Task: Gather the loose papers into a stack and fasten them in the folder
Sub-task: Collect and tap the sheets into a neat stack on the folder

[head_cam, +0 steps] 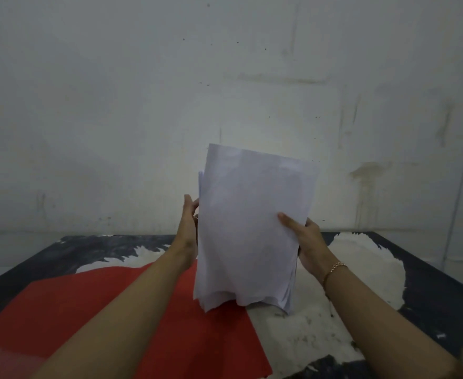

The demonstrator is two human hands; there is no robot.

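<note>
Head view — white papers (pixel 252 228) upright, bottom edges ragged, left hand (pixel 187 228), right hand (pixel 310 246) — fingers (pixel 287 220) clamping sides

Most fingers of the left hand (pixel 188 228) are being hidden behind the stack of papers (pixel 252 228); those of the right hand (pixel 308 242) are being hidden too, only its thumb showing in front. The red folder (pixel 61 324) is being partly covered by the left forearm (pixel 115 310) and the stack, and is being cut off by the left and bottom edges. That forearm and the right forearm (pixel 388 324) are being cut off at the bottom edge. Whether the stack is touching the table (pixel 429 283) cannot be told
</note>
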